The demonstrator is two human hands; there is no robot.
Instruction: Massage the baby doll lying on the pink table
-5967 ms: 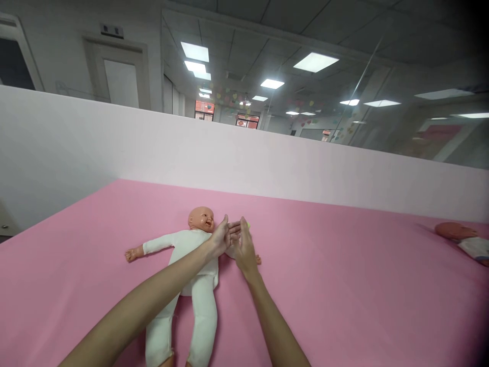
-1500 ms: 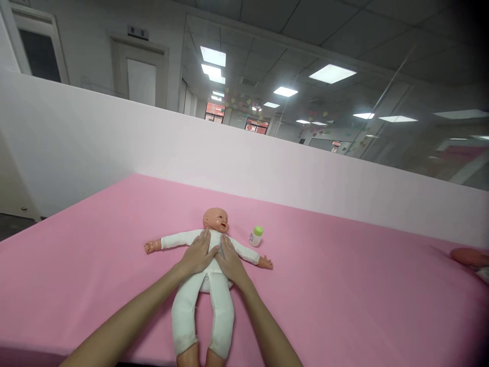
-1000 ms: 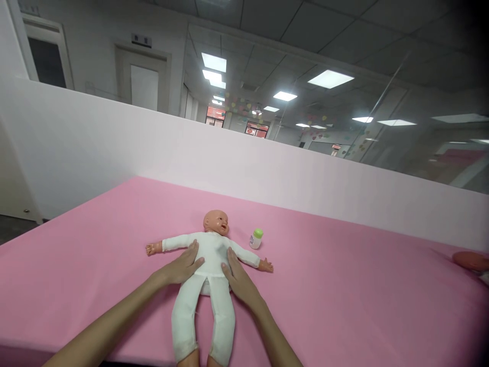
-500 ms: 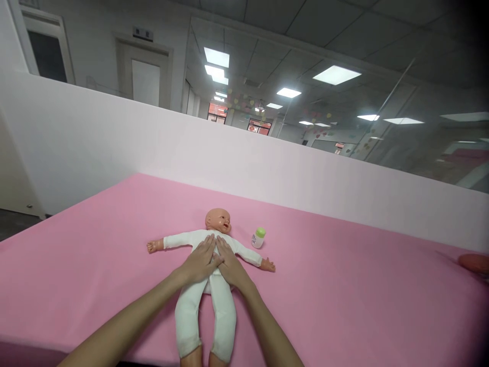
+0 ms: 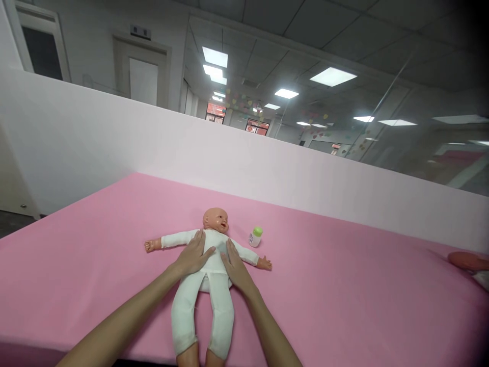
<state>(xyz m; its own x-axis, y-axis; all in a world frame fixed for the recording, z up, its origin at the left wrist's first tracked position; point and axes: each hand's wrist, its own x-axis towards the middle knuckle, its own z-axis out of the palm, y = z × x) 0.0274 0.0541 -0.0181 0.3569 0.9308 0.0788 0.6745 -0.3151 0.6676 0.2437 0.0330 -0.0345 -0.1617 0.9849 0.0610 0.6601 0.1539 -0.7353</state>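
A baby doll point(image 5: 212, 262) in a white cloth suit lies on its back, arms stretched out to the sides and head turned to the right. Flat on the left side of its chest rests my left hand point(image 5: 193, 255), fingers extended toward the shoulder and thumb pointing inward. My right hand point(image 5: 236, 266) lies along the other side of the chest, its fingers also straight. A strip of the doll's torso shows between the two hands. Beside the doll's arm on the right stands a small white bottle point(image 5: 255, 237) with a green cap.
The doll lies on a pink-covered table point(image 5: 336, 290). A low white wall point(image 5: 237, 158) with glass above it runs along the back. Another reddish-brown rounded object point(image 5: 466, 260), partly cut off, sits at the right edge.
My hands have slid apart from the middle of the doll's chest, the left one to the left and the right one to the right. The view has shifted slightly.
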